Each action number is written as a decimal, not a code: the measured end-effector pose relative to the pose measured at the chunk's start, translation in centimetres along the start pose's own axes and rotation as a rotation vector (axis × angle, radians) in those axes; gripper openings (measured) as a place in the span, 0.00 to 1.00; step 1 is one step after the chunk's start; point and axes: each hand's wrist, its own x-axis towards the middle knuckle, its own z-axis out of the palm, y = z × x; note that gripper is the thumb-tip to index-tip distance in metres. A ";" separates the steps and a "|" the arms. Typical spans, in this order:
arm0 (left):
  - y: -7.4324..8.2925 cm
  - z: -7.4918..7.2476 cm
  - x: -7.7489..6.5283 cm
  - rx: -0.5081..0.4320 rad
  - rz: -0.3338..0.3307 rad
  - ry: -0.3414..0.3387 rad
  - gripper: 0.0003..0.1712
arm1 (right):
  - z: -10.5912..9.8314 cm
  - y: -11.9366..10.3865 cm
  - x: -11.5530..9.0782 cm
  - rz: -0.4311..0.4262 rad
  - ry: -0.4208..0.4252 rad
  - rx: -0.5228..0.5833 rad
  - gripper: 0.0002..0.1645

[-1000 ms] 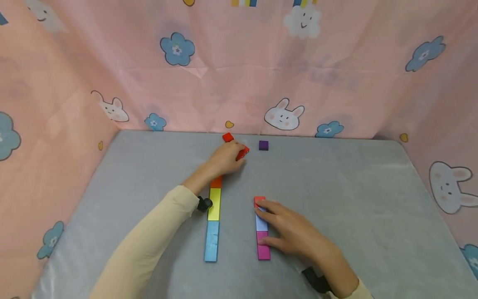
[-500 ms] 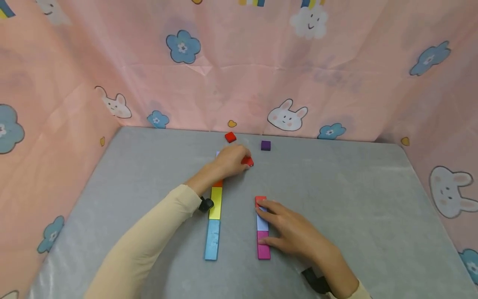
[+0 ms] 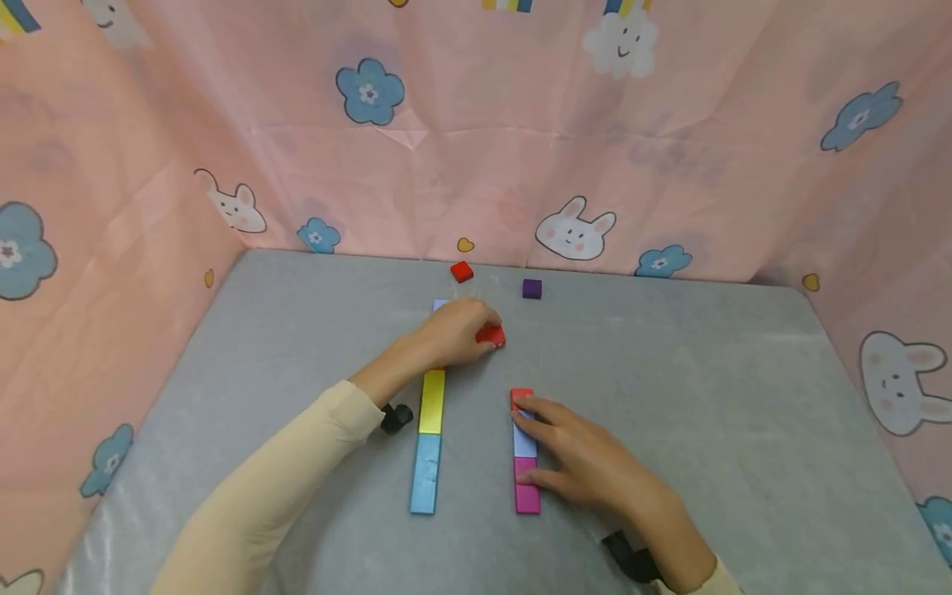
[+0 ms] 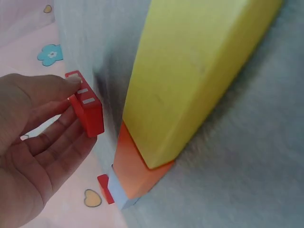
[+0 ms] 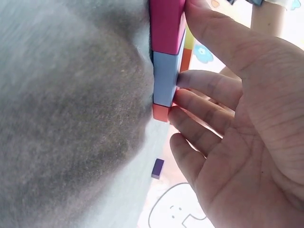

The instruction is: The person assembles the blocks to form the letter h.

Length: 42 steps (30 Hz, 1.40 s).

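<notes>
My left hand (image 3: 459, 329) pinches a red block (image 4: 86, 105) between thumb and fingers, close over the table; white marks show along one edge in the left wrist view. Under that arm runs a row of blocks end to end: light blue (image 3: 425, 475), yellow (image 3: 432, 402), orange (image 4: 137, 164) and lavender (image 3: 440, 305). The left hand partly covers its far end in the head view. My right hand (image 3: 587, 454) rests its spread, relaxed fingers along a second row: magenta (image 3: 527, 497), lavender-blue (image 5: 166, 78) and a short red block (image 5: 161, 112).
A small red block (image 3: 462, 271) and a purple block (image 3: 531, 288) lie near the back of the grey table (image 3: 714, 397). Pink printed cloth (image 3: 476, 149) hangs behind the table and at both sides.
My left hand has drawn the red block nearer, away from the small red block at the back. The right hand stays at its row. The head view has shifted slightly.
</notes>
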 end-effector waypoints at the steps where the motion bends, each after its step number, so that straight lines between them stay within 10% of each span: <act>1: 0.0 0.0 -0.3 -0.002 0.010 0.003 0.19 | 0.0 0.0 0.0 0.004 -0.002 -0.001 0.46; 14: 0.1 0.3 -4.5 -0.026 0.052 0.005 0.20 | -0.2 -0.1 -0.1 0.009 0.001 0.004 0.46; 42: -0.4 1.2 -5.9 -0.017 0.089 0.006 0.20 | -0.1 0.0 -0.2 0.008 -0.003 0.023 0.47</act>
